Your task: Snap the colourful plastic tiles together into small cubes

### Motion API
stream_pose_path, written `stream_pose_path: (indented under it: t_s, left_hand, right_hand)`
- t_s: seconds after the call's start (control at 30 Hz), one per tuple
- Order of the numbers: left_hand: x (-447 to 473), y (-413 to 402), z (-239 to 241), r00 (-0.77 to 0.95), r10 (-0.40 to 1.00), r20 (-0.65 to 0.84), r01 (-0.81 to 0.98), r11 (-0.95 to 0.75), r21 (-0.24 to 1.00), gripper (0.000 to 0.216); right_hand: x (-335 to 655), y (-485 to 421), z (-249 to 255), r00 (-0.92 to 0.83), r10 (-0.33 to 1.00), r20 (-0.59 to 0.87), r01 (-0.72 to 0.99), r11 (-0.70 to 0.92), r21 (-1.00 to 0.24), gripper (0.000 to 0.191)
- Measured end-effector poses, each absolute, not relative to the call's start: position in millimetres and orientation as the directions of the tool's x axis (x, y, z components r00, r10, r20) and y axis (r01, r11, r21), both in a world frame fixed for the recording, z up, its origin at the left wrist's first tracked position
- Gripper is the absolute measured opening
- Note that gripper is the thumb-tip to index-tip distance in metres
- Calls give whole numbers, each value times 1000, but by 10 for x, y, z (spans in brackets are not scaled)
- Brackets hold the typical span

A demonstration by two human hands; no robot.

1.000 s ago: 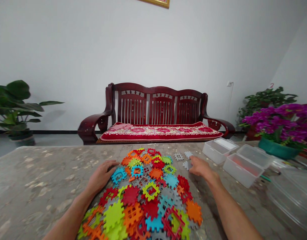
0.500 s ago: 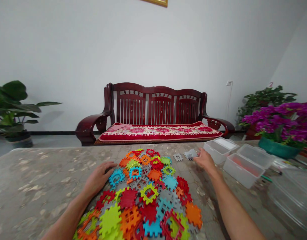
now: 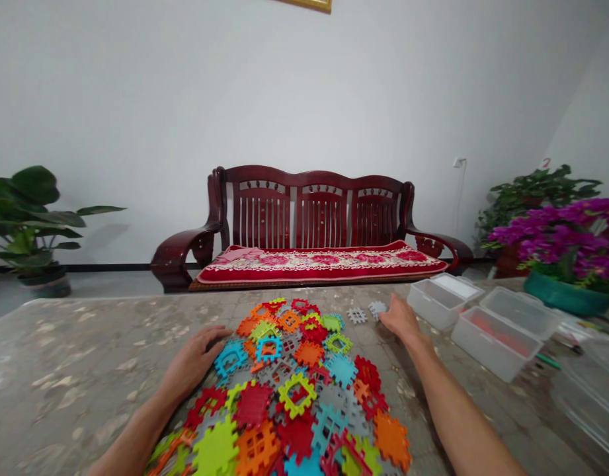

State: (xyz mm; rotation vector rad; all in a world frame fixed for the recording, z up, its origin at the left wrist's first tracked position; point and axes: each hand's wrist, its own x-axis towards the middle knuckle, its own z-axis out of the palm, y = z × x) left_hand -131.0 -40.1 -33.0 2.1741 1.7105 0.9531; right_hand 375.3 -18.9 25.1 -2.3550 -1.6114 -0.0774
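A heap of interlocking plastic tiles (image 3: 294,390) in red, orange, green, blue and grey lies on the marbled table (image 3: 86,357). My left hand (image 3: 195,360) rests flat and open on the table at the heap's left edge, its fingertips beside a blue tile (image 3: 231,357). Beyond the heap's far right corner, my right hand (image 3: 401,317) reaches forward with fingers stretched low. Its fingertips touch a grey tile (image 3: 377,307). Another grey tile (image 3: 356,315) lies just left of that one.
Two lidless clear plastic boxes (image 3: 440,301) (image 3: 502,330) stand right of my right hand, with another clear container (image 3: 589,390) nearer the right edge. A pot of purple flowers (image 3: 567,264) sits at the far right. A wooden bench (image 3: 309,231) stands behind the table.
My right hand has moved a grey tile away from the heap, further back and to the right, next to the other grey tile. The left hand has stayed put.
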Motion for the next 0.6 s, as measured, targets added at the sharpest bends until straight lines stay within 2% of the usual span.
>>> stream_pose_path:
  t_s: [0.13, 0.27, 0.43, 0.6]
  left_hand:
    - [-1301, -410, -320, 106, 929, 356, 792, -295, 534, 42]
    - [-1295, -416, -313, 107, 927, 360, 793, -298, 532, 41]
    - [-1284, -425, -299, 101, 931, 351, 794, -288, 535, 41]
    - [-1279, -437, -299, 103, 929, 356, 786, -295, 543, 40]
  right_hand:
    - [3755, -231, 226, 364, 903, 228, 924, -320, -208, 69]
    - [3721, -280, 208, 387, 903, 186, 913, -347, -213, 80]
    - [3593, -293, 199, 430, 888, 160, 893, -393, -218, 83]
    - [3510, -284, 209, 450, 878, 161, 886, -418, -199, 76]
